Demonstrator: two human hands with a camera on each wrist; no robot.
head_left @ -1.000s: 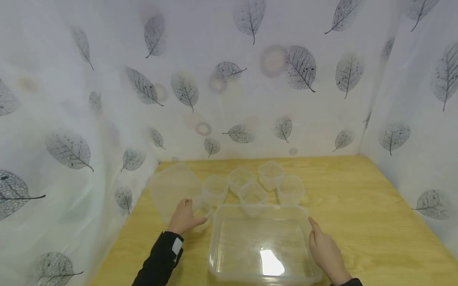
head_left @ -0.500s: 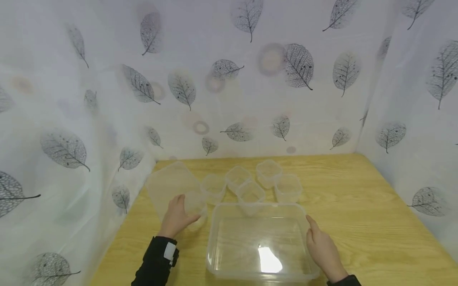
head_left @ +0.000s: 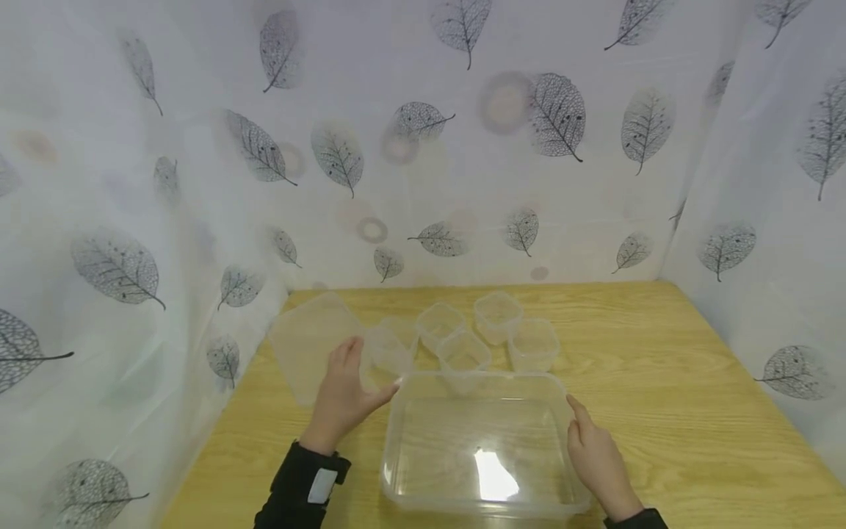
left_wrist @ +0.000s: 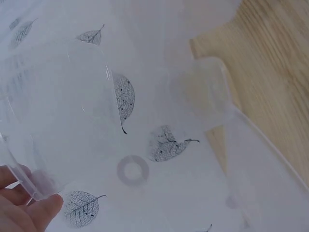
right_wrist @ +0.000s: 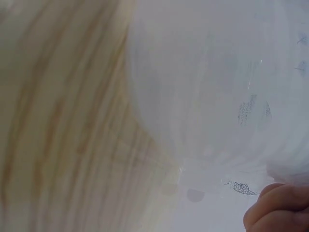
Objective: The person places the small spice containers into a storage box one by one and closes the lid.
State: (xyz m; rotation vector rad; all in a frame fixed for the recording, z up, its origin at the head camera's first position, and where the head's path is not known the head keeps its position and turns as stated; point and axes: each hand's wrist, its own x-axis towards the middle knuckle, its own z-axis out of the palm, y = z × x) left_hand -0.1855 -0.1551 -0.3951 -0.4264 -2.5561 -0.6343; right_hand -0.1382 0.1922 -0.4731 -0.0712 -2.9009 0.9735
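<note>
My left hand (head_left: 344, 400) pinches a small clear plastic container (head_left: 388, 354) by its rim, thumb on one side and fingers on the other. In the left wrist view that container (left_wrist: 63, 111) is tilted, with fingertips at its lower corner. It overlaps another small clear container (head_left: 408, 330) behind it in the head view. A large clear rectangular plastic box (head_left: 476, 507) sits at the front of the table. My right hand (head_left: 600, 459) touches the right wall of this box, index finger laid along its rim; in the right wrist view the fingers (right_wrist: 280, 208) show beside cloudy plastic.
Several small clear containers, one of them square (head_left: 499, 316), stand behind the large box. A flat translucent lid (head_left: 311, 338) lies at the back left of the wooden table (head_left: 674, 411). Leaf-printed curtains (head_left: 410, 184) enclose the back and both sides.
My left hand has lifted the small container from over the lid and carried it right toward the large box. The right hand stays at the box's rim.
</note>
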